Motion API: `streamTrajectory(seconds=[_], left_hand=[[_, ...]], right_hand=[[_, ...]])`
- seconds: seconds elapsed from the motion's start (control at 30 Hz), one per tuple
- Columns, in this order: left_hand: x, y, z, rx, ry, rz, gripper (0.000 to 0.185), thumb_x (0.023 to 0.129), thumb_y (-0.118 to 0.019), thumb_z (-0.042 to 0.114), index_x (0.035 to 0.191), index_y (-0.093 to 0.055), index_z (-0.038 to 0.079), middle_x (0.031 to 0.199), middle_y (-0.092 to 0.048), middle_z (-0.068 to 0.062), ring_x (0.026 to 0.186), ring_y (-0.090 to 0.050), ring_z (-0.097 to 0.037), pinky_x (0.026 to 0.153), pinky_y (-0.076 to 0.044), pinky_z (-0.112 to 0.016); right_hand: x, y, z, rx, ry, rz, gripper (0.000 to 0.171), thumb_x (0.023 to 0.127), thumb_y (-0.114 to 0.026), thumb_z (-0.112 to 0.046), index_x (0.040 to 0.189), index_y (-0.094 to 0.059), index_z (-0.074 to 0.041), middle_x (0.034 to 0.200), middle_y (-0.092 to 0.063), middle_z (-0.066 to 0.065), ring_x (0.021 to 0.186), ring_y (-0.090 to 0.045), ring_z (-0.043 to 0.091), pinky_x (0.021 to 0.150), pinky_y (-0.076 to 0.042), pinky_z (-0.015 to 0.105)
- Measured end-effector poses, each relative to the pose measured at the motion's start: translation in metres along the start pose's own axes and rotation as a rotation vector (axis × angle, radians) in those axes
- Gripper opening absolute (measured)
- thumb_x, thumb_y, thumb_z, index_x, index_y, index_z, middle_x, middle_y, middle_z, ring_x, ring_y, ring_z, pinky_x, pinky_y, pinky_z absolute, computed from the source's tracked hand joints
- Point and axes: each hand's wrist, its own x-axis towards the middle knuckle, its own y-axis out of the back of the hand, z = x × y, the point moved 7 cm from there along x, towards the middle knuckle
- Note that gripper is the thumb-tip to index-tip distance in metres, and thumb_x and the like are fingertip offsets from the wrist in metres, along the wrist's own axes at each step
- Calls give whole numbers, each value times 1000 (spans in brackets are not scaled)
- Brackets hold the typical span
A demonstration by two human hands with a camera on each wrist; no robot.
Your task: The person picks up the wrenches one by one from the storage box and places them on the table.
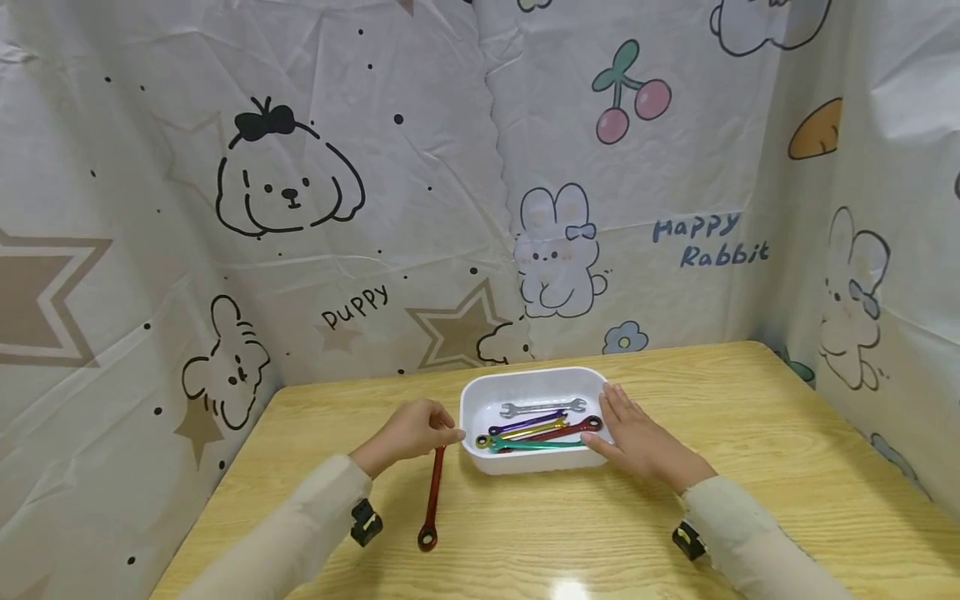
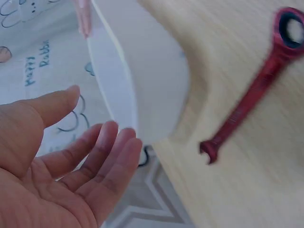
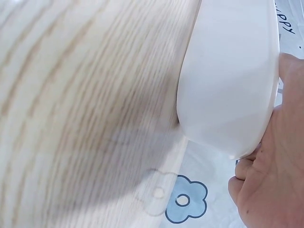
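Observation:
A white plastic bin (image 1: 543, 463) stands on the table with several wrenches inside. Among them are a silver open-end wrench (image 1: 543, 408), a purple one (image 1: 528, 422), a yellow one, a dark red one and a green wrench (image 1: 536, 445). My left hand (image 1: 411, 429) is beside the bin's left end, thumb apart from the loosely bent fingers, nothing between them. Below that hand a red ratcheting wrench (image 1: 432, 504) lies on the table, ring end towards me. My right hand (image 1: 637, 437) rests at the bin's right end, fingers extended along the rim and thumb over the front corner.
The wood-grain table (image 1: 555, 533) reaches back to a printed cloth (image 1: 435, 208) that hangs behind and on both sides. The table's far edge runs a short way behind the bin.

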Motion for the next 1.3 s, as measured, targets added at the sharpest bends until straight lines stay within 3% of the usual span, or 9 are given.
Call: streamTrajectory(seconds=[0.3, 0.53, 0.67, 0.9, 1.3], left_hand=[[18, 3, 42, -93, -175, 33, 30, 87, -72, 22, 109, -68, 2, 102, -69, -9, 95, -64, -20, 84, -53, -35], [37, 11, 70, -111, -244, 44, 34, 89, -69, 22, 118, -66, 3, 117, -65, -15, 107, -61, -27, 92, -50, -41], [49, 6, 80, -86, -269, 48, 36, 90, -69, 21, 119, -65, 2, 120, -65, -15, 111, -60, -30, 96, -49, -43], [69, -12, 84, -84, -274, 71, 34, 90, -68, 22, 118, -66, 3, 121, -65, -14, 115, -59, -30, 97, -48, -41], [96, -46, 88, -180, -230, 55, 32, 90, -68, 18, 117, -67, 1, 118, -66, -14, 111, -60, -30, 94, -49, -37]], right_hand=[[-2, 1, -3, -11, -3, 1, 89, 97, -32, -61, 147, -17, 12, 157, -5, 25, 144, -5, 43, 116, -13, 54], [-2, 3, -4, -11, 4, 3, 88, 98, -33, -59, 147, -17, 12, 157, -6, 26, 144, -5, 43, 116, -13, 53], [-2, 4, -4, -3, 6, 2, 88, 98, -34, -59, 147, -18, 12, 157, -6, 26, 144, -5, 43, 116, -13, 54], [-2, 2, -3, 5, -4, -4, 89, 97, -34, -60, 147, -17, 12, 157, -6, 25, 144, -4, 43, 116, -13, 54], [1, 1, 0, 3, -8, 5, 89, 98, -34, -59, 147, -16, 12, 157, -5, 26, 144, -4, 43, 116, -13, 54]])
